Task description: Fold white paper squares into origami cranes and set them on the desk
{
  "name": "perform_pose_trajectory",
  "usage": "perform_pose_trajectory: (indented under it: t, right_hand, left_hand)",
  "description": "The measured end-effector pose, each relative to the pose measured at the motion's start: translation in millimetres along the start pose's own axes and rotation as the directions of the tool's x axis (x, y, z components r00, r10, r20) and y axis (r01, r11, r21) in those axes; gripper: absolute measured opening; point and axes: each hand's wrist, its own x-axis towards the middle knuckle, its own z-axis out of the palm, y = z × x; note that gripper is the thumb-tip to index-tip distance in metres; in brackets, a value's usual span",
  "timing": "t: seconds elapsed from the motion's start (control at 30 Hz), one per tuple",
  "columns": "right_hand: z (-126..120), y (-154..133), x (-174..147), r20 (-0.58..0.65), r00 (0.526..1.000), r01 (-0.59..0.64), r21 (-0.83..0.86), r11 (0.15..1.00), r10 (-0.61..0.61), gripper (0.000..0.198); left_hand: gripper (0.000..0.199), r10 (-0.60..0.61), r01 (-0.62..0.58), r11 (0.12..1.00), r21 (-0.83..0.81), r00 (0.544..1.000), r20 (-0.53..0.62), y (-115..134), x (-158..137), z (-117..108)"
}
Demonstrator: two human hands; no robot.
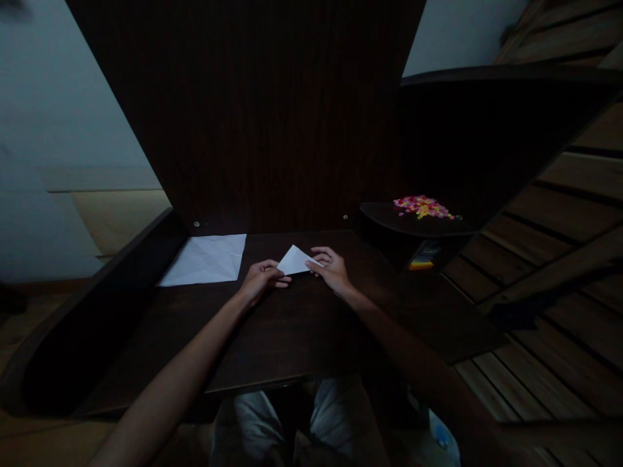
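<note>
Paper triangle (294, 261) near the desk's (272, 337) back edge was pinched at opposite corners, left hand (257, 280) and right hand (335, 272) loosely closed, apparently for steadiness.

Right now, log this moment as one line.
left hand: holds paper triangle at left corner | right hand: holds its right corner | white sheet: on desk, left

- Paper (293, 261): white, plain, triangular, seemingly folded.
- Apex points to the far side; long edge lies nearer, slightly slanted.
- Gripped at left and right corners, over the middle of the desk (296, 331).
</note>
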Motion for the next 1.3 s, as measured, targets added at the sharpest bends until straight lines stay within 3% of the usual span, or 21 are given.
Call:
perform_pose_trajectory:
  t: [0.13, 0.23, 0.37, 0.5, 0.63, 0.87, 1.03, 1.2, 1.3]
  right_hand:
    - [-1, -3, 0, -0.063, 0.998, -0.005, 0.003, 1.0, 0.005, 0.061]
    - [2, -5, 0, -0.06, 0.997, -0.042, 0.107, 0.993, 0.048, 0.065]
    - [8, -4, -3, 0.034, 0.992, -0.124, 0.247, 0.961, 0.12, 0.048]
    - [17, 2, -7, 0.152, 0.971, -0.205, 0.118, 0.971, 0.187, 0.038]
    - [21, 6, -7, 0.13, 0.972, -0.214, 0.137, 0.967, 0.196, 0.045]
    - [15, 10, -2, 0.008, 0.992, -0.126, 0.111, 0.986, 0.126, 0.054]
    - [14, 9, 0, 0.039, 0.987, -0.162, 0.105, 0.981, 0.158, 0.055]
    - [12, 3, -1, 0.012, 0.984, -0.18, 0.169, 0.969, 0.18, 0.054]
    - [11, 0, -3, 0.063, 0.98, -0.196, 0.21, 0.958, 0.187, 0.052]
  left_hand:
    - [0.019, -0.087, 0.066, 0.99, 0.125, 0.982, 0.17, -2, -5, 3]
    - [0.027, -0.091, 0.06, 0.987, 0.149, 0.973, 0.211, -6, -6, 9]
    - [0.033, -0.021, -0.001, 0.993, 0.115, 0.982, 0.19, -10, -5, 15]
    - [0.037, 0.005, -0.025, 0.995, 0.101, 0.981, 0.194, -12, -5, 17]
    - [0.04, 0.007, -0.026, 0.995, 0.098, 0.981, 0.192, -13, -6, 18]
    - [0.042, 0.038, -0.062, 0.992, 0.109, 0.977, 0.209, -14, -8, 24]
    - [0.076, 0.206, -0.211, 0.976, 0.045, 0.973, 0.103, -13, -11, 25]
    - [0.053, 0.23, -0.245, 0.964, 0.105, 0.964, 0.135, -9, -12, 26]
    - [0.054, 0.197, -0.213, 0.968, 0.137, 0.973, 0.117, -8, -13, 26]
